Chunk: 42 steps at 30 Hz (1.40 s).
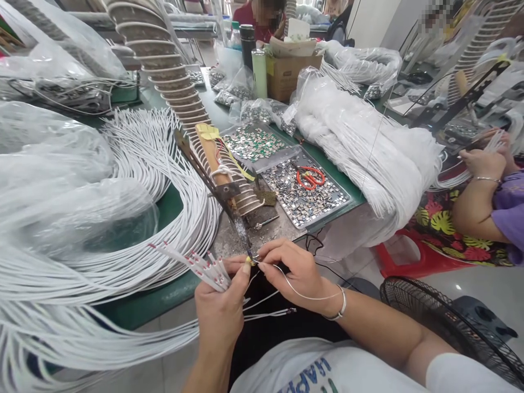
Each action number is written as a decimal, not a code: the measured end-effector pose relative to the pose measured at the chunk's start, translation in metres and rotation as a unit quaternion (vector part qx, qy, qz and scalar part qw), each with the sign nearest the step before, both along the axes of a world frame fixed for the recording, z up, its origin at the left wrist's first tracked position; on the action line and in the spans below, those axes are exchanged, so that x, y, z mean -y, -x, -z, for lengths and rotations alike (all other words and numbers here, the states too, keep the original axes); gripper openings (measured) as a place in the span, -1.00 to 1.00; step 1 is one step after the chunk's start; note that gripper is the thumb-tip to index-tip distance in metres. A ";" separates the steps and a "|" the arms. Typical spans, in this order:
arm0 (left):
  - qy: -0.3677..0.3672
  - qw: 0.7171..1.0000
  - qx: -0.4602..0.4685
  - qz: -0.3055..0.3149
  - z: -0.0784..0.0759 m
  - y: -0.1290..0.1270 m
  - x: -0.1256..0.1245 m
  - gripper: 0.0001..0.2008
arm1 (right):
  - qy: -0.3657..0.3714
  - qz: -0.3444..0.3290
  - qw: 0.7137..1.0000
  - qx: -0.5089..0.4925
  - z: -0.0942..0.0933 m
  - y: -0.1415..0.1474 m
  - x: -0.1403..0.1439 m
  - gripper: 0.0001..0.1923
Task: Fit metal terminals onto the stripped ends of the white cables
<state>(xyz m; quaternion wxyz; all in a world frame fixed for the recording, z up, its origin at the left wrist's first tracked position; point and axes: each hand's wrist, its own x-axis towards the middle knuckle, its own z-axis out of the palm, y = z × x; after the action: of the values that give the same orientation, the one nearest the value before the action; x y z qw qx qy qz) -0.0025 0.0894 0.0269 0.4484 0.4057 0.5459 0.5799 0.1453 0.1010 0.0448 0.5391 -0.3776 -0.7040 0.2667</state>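
Observation:
My left hand (223, 308) is closed around a bundle of white cables (208, 273) with red-marked ends. Its thumb and fingertip pinch at a spot with a bit of yellow (248, 261), right below the dark tip of a wooden-handled soldering iron (242, 232) fixed at a slant. Opposite it, my right hand (297, 270) pinches a thin silvery wire (289, 281), which looks like solder and runs back towards the wrist. The fingertips of both hands nearly meet at the iron's tip. The small part between them is too small to make out.
White cables (196, 213) curve across the left of the green table (170, 297). Trays of small metal parts (295, 204) and green-and-silver pieces (256, 139) lie beyond the iron, with red-handled snips (310, 178). A ribbed hose (164, 60) hangs overhead. At right are a bagged cable bundle (360, 136), a fan (446, 311) and a co-worker's arm (478, 202).

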 end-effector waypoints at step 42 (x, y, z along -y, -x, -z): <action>0.084 0.988 0.124 -0.028 -0.010 -0.007 -0.004 -0.79 | -0.057 -0.006 0.998 -0.002 0.007 0.001 -0.008 -0.95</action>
<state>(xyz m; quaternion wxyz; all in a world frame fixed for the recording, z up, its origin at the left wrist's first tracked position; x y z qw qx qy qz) 0.0047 0.0930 0.0373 0.5283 0.2760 0.5439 0.5906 0.1442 0.1093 0.0381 0.5593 -0.3420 -0.7193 0.2300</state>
